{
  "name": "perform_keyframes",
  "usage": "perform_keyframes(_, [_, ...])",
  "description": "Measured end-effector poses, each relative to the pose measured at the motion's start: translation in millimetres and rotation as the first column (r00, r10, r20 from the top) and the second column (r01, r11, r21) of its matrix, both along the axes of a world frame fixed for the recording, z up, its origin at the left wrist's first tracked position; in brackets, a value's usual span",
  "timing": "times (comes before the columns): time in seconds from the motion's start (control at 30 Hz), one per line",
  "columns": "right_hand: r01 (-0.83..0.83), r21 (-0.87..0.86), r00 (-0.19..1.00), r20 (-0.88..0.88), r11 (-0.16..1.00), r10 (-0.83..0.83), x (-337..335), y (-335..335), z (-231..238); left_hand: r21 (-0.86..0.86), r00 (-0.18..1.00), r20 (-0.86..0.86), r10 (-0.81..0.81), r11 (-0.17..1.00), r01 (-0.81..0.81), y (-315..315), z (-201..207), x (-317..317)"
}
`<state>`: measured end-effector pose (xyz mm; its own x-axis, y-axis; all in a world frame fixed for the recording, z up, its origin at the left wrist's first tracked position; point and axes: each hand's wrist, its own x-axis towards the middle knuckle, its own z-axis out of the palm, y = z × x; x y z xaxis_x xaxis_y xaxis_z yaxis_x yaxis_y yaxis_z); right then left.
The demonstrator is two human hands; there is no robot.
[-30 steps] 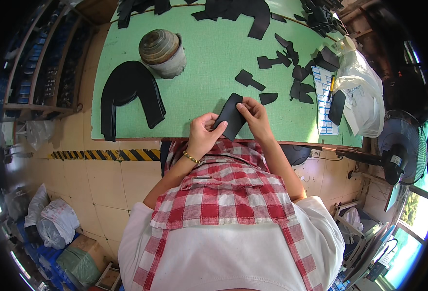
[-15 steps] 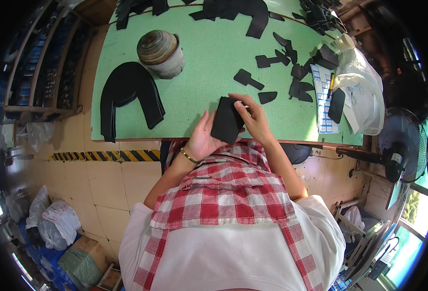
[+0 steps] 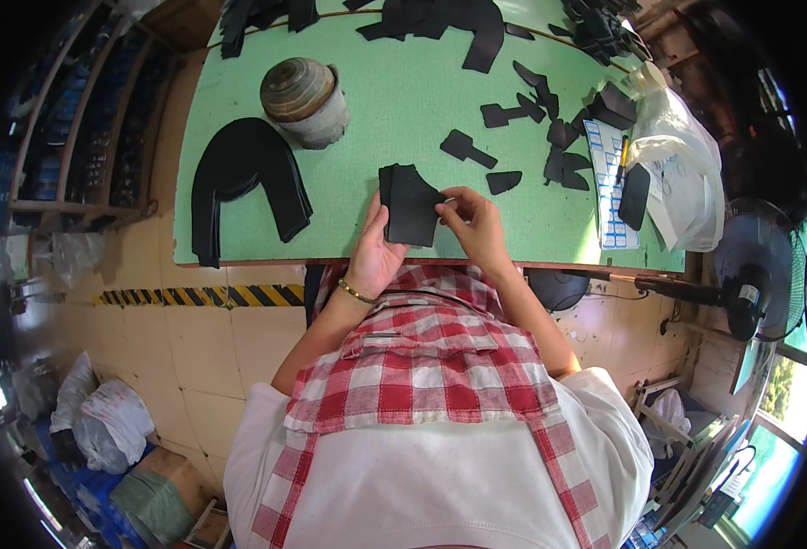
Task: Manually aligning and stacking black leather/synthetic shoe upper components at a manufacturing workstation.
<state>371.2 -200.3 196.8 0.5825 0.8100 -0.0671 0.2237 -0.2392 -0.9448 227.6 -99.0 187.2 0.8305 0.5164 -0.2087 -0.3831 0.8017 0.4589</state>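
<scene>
A small stack of flat black cut pieces [image 3: 411,209], leather-like, is held upright-facing above the table's near edge. My left hand [image 3: 374,249] grips it from the left and below, thumb along its side. At the stack's right edge, my right hand [image 3: 470,226] pinches a corner of a piece between thumb and fingers. To the left lies a pile of black U-shaped pieces [image 3: 239,165]. Beyond my hands lie a small black piece [image 3: 504,182] and a black T-like piece [image 3: 467,147].
On the green table [image 3: 385,101] stands a round pot with a ridged lid [image 3: 301,96]. More black pieces [image 3: 440,23] lie along the far side. At right are a printed sheet [image 3: 604,220], a yellow pen [image 3: 623,157], a white plastic bag [image 3: 682,178] and a fan [image 3: 760,274].
The black pieces have shifted left and up and turned, and they are now fanned apart slightly. My right hand has moved from the top of the stack to its right edge.
</scene>
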Motion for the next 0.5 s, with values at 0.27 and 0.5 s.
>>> perform_keyframes(0.27, [0.140, 0.205, 0.877, -0.480, 0.969, -0.025, 30, -15, 2, 0.565, 0.938, -0.278, 0.209, 0.825, -0.017, 8, -4, -1])
perform_keyframes(0.5, [0.069, 0.214, 0.905, -0.424, 0.974, 0.029, 32, -9, 13, 0.611, 0.934, -0.331, 0.132, 0.784, 0.106, 15, 12, -7])
